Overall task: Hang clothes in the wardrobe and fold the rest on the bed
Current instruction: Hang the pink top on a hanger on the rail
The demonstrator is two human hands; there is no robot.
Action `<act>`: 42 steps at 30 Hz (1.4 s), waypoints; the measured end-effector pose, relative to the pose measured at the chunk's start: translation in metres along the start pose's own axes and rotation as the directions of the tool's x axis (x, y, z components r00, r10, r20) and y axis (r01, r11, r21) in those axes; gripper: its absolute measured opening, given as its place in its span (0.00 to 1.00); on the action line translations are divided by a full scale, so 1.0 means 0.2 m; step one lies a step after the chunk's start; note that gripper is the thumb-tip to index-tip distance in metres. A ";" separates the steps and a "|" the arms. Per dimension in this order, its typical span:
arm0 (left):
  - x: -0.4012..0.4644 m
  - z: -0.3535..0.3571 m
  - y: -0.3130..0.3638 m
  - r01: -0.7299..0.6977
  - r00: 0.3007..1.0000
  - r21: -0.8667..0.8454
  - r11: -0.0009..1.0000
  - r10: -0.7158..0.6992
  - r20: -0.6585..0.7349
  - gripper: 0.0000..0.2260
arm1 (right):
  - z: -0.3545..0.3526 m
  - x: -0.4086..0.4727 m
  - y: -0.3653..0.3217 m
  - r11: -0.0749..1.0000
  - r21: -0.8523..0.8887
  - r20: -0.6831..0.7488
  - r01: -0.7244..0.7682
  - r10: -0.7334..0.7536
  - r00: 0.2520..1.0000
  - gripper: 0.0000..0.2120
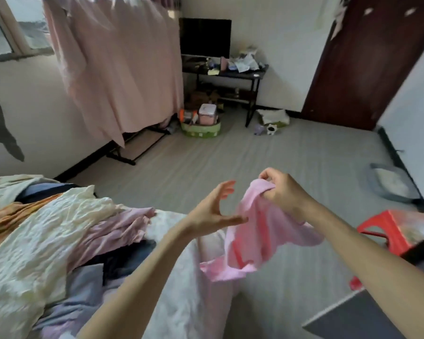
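The right hand (283, 192) is gripping a pink garment (255, 231) by its top edge, fingers curled round a bunched bit of cloth, and is holding it up in the air out past the corner of the bed (181, 277). The garment is hanging down and toward the person from that grip, so its long axis is running roughly top to bottom, with the loose lower hem trailing just off the bed's edge. It is crumpled, and what kind of garment it is I cannot tell.

The left hand (216, 211) is spread wide, fingers straight and parted, holding nothing. It is sitting just to the left of the cloth, a little lower than the right hand, palm turned toward the fabric, with the thumb tip at or almost at the cloth's left edge; whether it is actually touching I cannot tell.

That gap is what the coming move is hanging on. The free edge of the garment is lying directly to the right of the left hand and below the right one, so the left hand is the one placed to take a second hold, probably to spread the cloth flat for folding.

Further left of both hands, a heap of clothes (59, 231) is lying on the bed, not yet sorted.
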State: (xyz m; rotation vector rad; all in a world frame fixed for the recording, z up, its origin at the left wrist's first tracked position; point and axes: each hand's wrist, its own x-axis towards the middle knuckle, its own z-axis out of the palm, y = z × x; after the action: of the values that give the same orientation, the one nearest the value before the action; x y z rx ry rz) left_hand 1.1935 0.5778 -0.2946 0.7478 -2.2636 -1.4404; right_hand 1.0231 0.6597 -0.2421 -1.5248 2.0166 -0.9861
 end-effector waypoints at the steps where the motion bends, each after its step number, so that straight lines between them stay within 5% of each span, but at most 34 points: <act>1: 0.04 0.12 0.06 -0.048 0.997 -0.004 0.999 0.048 0.056 0.36 | -0.10 -0.07 0.03 1.000 0.005 -0.048 0.002 -0.002 0.999 0.04; 6: 0.19 0.69 0.39 -0.311 0.947 0.058 0.949 0.304 0.102 0.12 | -0.64 -0.52 0.22 0.998 -0.042 -0.168 -0.048 0.041 0.985 0.12; 9: 0.21 0.93 0.55 -0.370 0.928 0.040 0.928 0.366 0.070 0.08 | -0.85 -0.79 0.35 0.968 -0.186 -0.196 -0.169 0.132 0.972 0.07; 13: 0.19 1.19 0.73 -0.427 0.900 0.013 0.904 0.424 0.101 0.06 | -1.05 -1.16 0.58 0.675 -0.609 -0.337 -0.417 0.255 0.906 0.09; 15: 0.11 1.33 0.82 -0.492 0.846 -0.006 0.871 0.479 0.233 0.07 | -1.11 -1.33 0.69 0.585 -0.620 -0.429 -0.523 0.305 0.850 0.11; 18: -0.01 1.56 0.92 -0.550 0.754 -0.050 0.834 0.521 0.401 0.09 | -1.15 -1.53 0.79 0.513 -0.524 -0.498 -0.679 0.462 0.734 0.09; 19: -0.04 1.63 0.94 -0.555 0.733 -0.053 0.830 0.518 0.441 0.10 | -1.17 -1.59 0.83 0.570 -0.444 -0.474 -0.691 0.504 0.722 0.08; 21: -0.08 1.74 1.00 -0.559 0.674 -0.067 0.826 0.500 0.544 0.12 | -1.20 -1.70 0.87 0.748 -0.105 -0.406 -0.655 0.569 0.715 0.11; 24: -0.08 1.80 1.02 -0.498 0.602 -0.031 0.866 0.372 0.707 0.09 | -1.25 -1.82 0.85 0.798 0.327 -0.351 -0.505 0.599 0.720 0.17; 28: 0.03 1.92 0.97 -0.283 0.716 -0.009 0.959 0.217 0.664 0.15 | -1.34 -1.98 0.81 0.704 0.610 -0.239 -0.364 0.601 0.763 0.19; 30: 0.09 2.01 0.95 -0.233 0.706 0.009 0.973 0.162 0.689 0.27 | -1.37 -2.05 0.80 0.646 0.691 -0.186 -0.323 0.591 0.785 0.19; 35: 0.17 2.31 1.07 -0.293 0.454 -0.084 0.952 0.216 0.864 0.46 | -1.48 -2.20 0.72 0.615 0.761 -0.246 -0.206 0.567 0.786 0.12; 38: 0.16 2.49 1.20 -0.314 0.293 -0.109 0.943 0.206 0.934 0.23 | -1.58 -2.31 0.70 0.638 0.756 -0.363 -0.145 0.593 0.719 0.12; 40: 0.14 2.59 1.27 -0.226 0.294 -0.183 0.957 0.246 0.924 0.11 | -1.62 -2.41 0.71 0.650 0.745 -0.453 -0.148 0.657 0.603 0.14; 42: 0.14 2.69 1.32 -0.100 0.303 -0.288 0.952 0.305 0.903 0.09 | -1.64 -2.54 0.75 0.648 0.738 -0.527 -0.187 0.727 0.439 0.20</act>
State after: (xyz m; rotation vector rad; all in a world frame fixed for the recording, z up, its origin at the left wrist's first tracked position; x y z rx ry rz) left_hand 0.8097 1.0377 -0.2796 -0.7349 -2.7159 -2.2598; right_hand 0.8528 1.2557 -0.1814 -0.0083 2.1083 -2.0061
